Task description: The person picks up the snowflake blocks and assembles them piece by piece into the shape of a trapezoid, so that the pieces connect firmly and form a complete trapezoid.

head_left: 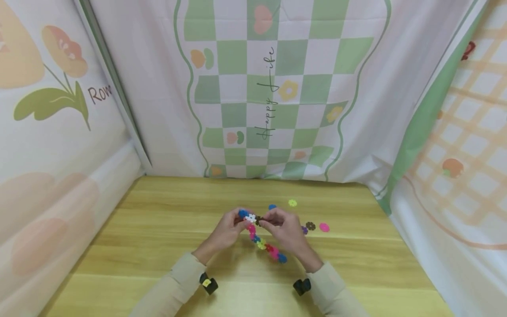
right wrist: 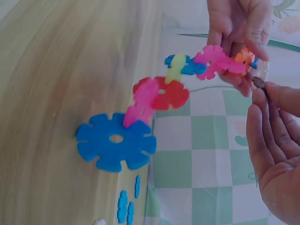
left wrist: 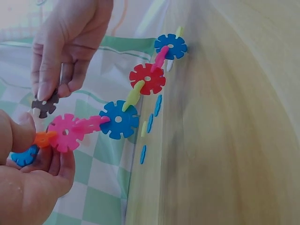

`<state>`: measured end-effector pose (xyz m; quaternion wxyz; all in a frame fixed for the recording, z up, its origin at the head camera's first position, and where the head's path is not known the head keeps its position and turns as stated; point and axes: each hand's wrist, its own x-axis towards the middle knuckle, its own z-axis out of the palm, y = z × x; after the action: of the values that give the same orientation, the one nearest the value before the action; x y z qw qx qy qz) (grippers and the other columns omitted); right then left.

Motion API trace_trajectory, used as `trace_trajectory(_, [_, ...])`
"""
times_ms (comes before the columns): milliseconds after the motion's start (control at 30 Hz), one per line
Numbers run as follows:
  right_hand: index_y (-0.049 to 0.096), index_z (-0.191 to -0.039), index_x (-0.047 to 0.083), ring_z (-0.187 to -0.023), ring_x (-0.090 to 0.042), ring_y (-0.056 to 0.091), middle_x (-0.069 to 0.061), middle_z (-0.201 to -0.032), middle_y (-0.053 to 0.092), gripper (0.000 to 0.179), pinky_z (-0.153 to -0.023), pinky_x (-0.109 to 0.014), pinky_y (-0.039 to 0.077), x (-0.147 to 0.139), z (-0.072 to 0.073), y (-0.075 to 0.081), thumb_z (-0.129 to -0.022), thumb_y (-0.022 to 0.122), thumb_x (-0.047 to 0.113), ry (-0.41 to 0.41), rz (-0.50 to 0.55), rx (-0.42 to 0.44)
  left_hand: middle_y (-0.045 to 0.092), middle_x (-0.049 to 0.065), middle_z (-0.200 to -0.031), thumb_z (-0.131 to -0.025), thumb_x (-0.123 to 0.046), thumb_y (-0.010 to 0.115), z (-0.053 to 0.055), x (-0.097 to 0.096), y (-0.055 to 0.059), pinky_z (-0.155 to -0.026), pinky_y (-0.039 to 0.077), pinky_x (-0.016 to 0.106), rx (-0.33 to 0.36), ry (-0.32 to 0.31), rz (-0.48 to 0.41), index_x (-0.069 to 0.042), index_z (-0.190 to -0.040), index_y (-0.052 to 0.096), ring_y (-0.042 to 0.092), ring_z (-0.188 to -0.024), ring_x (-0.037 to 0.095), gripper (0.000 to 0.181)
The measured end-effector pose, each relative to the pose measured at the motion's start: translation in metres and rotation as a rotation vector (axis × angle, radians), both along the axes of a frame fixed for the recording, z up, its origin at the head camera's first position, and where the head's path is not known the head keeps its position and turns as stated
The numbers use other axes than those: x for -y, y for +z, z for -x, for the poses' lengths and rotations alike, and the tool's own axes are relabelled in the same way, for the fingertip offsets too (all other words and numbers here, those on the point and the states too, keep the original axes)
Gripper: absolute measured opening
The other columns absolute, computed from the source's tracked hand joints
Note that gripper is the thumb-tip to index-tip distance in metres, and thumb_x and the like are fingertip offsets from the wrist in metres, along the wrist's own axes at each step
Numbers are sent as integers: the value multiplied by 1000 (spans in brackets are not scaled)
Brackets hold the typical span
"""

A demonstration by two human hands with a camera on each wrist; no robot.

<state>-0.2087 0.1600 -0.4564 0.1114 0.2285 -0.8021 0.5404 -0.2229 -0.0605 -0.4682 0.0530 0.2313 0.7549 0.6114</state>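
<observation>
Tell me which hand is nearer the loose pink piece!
Right. The right hand is a little left of the loose pink piece; the left hand is farther left.

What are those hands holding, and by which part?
The left hand grips the chain of coloured discs near its orange disc; the right hand pinches a brown disc by its edge.

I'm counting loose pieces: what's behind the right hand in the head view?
A blue piece and a purple piece peek past the right hand; a yellow piece shows whole beyond it. Anything fully covered cannot be seen.
</observation>
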Motion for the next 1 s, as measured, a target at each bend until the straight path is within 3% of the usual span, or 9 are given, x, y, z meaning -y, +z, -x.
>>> trace_trajectory(300, [73, -95, 9, -83, -14, 77, -7, -91, 78, 7, -76, -26, 65, 3, 5, 5, -93, 79, 6, -11, -35, 42, 67, 18, -120, -109, -6, 54, 3, 1, 2, -94, 59, 50, 4, -26, 26, 4, -137, 57, 65, -102, 19, 30])
trace_trajectory(433, [74, -95, 7, -79, -15, 77, -8, -90, 79, 5, -72, -27, 65, 0, 10, 8, -93, 79, 6, 39, -76, 40, 68, 15, -126, -107, -15, 62, 3, 8, 1, -94, 60, 39, 55, -40, 37, -3, -139, 59, 68, -111, 23, 34])
trace_trajectory(500, [75, -95, 7, -79, -15, 77, -8, -90, 79, 6, -72, -26, 64, -1, 12, 12, -93, 80, 7, 66, -126, 18, 68, 13, -131, -105, -21, 67, 2, 11, 2, -101, 59, 39, 68, -42, 38, -6, -141, 59, 68, -120, 26, 40])
trace_trajectory(600, [76, -97, 8, -81, -14, 76, -6, -91, 79, 6, -74, -23, 63, -2, 14, 20, -93, 80, 9, 117, -218, 3, 68, 9, -137, -102, -28, 72, 2, 14, 3, -111, 53, 46, 39, -40, 68, -10, -142, 60, 65, -128, 28, 46])
trace_trajectory(733, [77, -101, 8, -85, -12, 76, -5, -95, 80, 6, -78, -21, 62, -2, 17, 29, -96, 77, 10, 205, -324, -18, 71, 1, -133, -101, -34, 72, 3, 14, 6, -114, 49, 51, -56, -51, 164, -15, -138, 64, 64, -126, 23, 42])
trace_trajectory(833, [77, -104, 8, -89, -13, 77, -6, -98, 80, 7, -79, -20, 62, -2, 19, 34, -98, 75, 9, 250, -383, -40, 72, -2, -130, -103, -33, 70, 3, 12, 8, -111, 51, 47, -112, -83, 225, -16, -135, 66, 65, -123, 20, 37])
trace_trajectory(1000, [77, -105, 10, -91, -13, 77, -5, -100, 80, 7, -80, -19, 61, -1, 26, 40, -100, 73, 10, 286, -432, -15, 71, 4, -130, -108, -26, 62, 2, 11, 7, -99, 58, 32, -128, -106, 253, -11, -134, 64, 68, -116, 18, 30])
